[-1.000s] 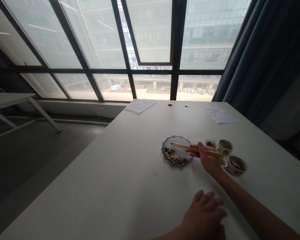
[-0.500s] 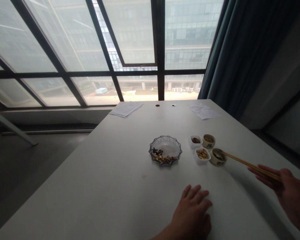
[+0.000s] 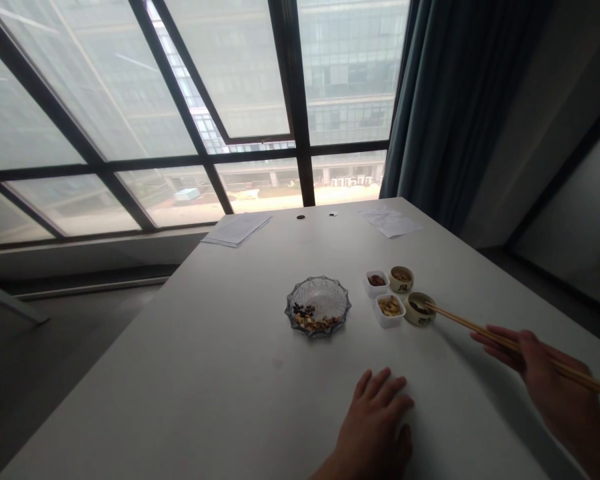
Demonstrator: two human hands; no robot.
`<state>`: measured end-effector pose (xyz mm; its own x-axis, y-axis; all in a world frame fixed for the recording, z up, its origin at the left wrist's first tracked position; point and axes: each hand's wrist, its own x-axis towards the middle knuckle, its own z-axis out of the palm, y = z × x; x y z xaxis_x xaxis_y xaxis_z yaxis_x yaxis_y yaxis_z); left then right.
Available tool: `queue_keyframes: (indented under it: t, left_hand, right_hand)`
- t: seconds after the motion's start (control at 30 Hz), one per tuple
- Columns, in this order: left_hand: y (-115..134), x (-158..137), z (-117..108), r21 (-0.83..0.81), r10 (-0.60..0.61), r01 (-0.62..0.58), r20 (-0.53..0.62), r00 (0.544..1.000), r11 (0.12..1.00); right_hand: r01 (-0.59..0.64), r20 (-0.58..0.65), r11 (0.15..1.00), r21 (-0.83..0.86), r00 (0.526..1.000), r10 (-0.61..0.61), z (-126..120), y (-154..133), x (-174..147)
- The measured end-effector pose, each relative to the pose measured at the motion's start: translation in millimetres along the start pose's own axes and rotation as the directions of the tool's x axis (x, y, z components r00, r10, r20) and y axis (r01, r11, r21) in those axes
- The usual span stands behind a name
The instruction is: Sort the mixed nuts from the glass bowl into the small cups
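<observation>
My right hand (image 3: 540,373) is closed around a pair of wooden chopsticks (image 3: 467,325). Their tips reach into a round cream bowl (image 3: 420,319) with dark pieces in it. Behind that bowl stands a second cream bowl (image 3: 401,284) with brownish pieces. Beside them are a white square cup (image 3: 390,321) of tan pieces and another white cup (image 3: 377,291) of reddish-brown pieces. To the left of these sits a scalloped glass dish (image 3: 347,307) with dark and brown bits along its near side. My left hand (image 3: 375,420) rests on the table, fingers spread, holding nothing.
The white table (image 3: 205,373) stretches toward the window. Stacked papers (image 3: 237,230) lie at its far left and loose sheets (image 3: 390,221) at its far right. Two small round holes are set near the far edge. A dark curtain (image 3: 445,113) hangs behind on the right.
The camera view has shifted and tilted slightly, so the table things appear further left. The chopstick tips stay in the near cream bowl. My left hand still lies on the table.
</observation>
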<state>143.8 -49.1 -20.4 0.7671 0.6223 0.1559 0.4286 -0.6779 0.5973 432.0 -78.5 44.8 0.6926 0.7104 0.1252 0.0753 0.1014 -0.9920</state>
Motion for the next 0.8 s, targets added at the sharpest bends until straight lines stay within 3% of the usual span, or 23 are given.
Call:
queue_keyframes:
  t: [0.1,0.2,0.4,0.63,0.8]
  left_hand:
    - [2,0,0,-0.012,0.003,-0.003,-0.01,1.0,1.0]
    - [4,1,-1,0.004,-0.012,0.012,-0.016,1.0,1.0]
    - [7,-1,-5,0.014,0.009,-0.008,-0.032,0.999,1.0]
    - [0,-2,5,0.017,0.04,-0.039,-0.049,0.998,0.999]
    - [-4,-2,11,0.024,0.057,-0.055,-0.057,0.997,0.998]
  right_hand:
    - [0.02,0.05,1.0,0.013,0.999,-0.021,15,-8,-2]
    - [0.03,0.175,0.999,0.039,0.984,-0.036,46,-21,-7]
    - [0.038,0.437,0.989,0.144,0.894,-0.098,123,-45,-23]
    - [0.053,0.655,0.99,0.128,0.746,-0.124,198,-17,-25]
    - [0.091,0.733,0.994,0.062,0.672,-0.107,226,1,-21]
